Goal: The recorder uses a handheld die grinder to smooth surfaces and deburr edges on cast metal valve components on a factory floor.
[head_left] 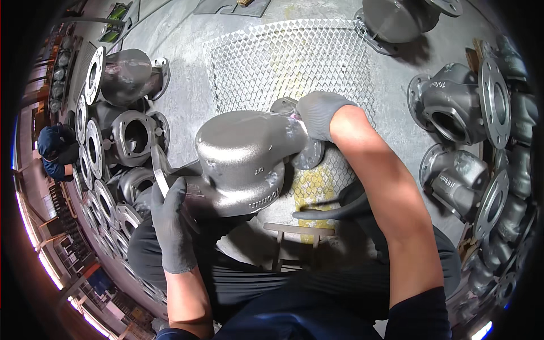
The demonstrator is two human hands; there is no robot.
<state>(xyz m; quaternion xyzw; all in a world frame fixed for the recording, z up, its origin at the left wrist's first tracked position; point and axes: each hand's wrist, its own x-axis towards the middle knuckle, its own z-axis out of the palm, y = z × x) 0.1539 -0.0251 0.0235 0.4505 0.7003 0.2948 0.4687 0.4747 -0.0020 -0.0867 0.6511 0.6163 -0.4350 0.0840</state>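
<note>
A grey cast-metal valve body (241,153) with a domed middle and flanged ends is tilted above my lap. My left hand (174,232), in a grey glove, closes round the edge of its large left flange. My right hand (322,115), also gloved, is closed at the flange on the casting's far right end; its fingertips are partly hidden. Beyond the casting, a sheet of metal mesh (334,62) lies on the floor. A dark curved bar (328,213) and a small brown stand (299,229) are close below the casting, between my legs.
Several similar flanged castings (133,136) crowd the left side. More castings (450,102) stand on the right, and another casting (396,20) sits at the far right. A dark flat plate (232,7) lies at the far edge. Another person (56,150) is at the far left.
</note>
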